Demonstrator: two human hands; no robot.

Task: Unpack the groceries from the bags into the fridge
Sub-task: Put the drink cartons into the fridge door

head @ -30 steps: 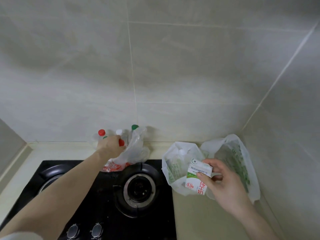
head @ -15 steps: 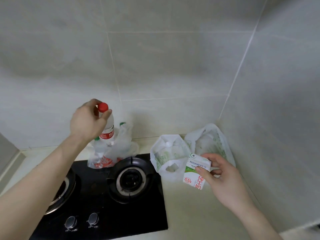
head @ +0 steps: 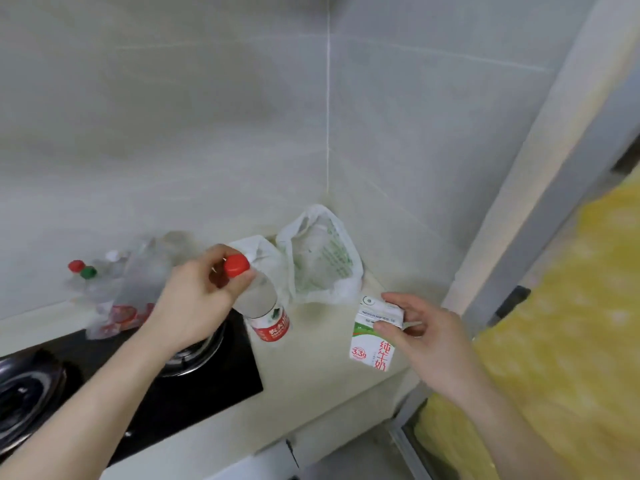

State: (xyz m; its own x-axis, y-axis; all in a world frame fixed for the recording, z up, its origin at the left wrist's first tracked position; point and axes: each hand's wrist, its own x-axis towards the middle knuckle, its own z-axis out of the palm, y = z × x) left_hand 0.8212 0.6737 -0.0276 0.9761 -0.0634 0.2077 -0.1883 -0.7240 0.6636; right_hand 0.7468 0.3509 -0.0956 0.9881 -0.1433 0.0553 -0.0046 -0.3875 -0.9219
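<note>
Head view: the left hand (head: 194,299) pinches a water bottle (head: 265,306) by its neck, hanging clear. The right hand (head: 426,334) clamps a milk carton (head: 372,344) by its top, probably both ready for carrying to the fridge.

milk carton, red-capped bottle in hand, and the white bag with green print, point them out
milk carton (head: 372,344), head view, white front face
red-capped bottle (head: 258,297), head view, clear body below the neck
white bag with green print (head: 322,258), head view, crumpled side
</note>
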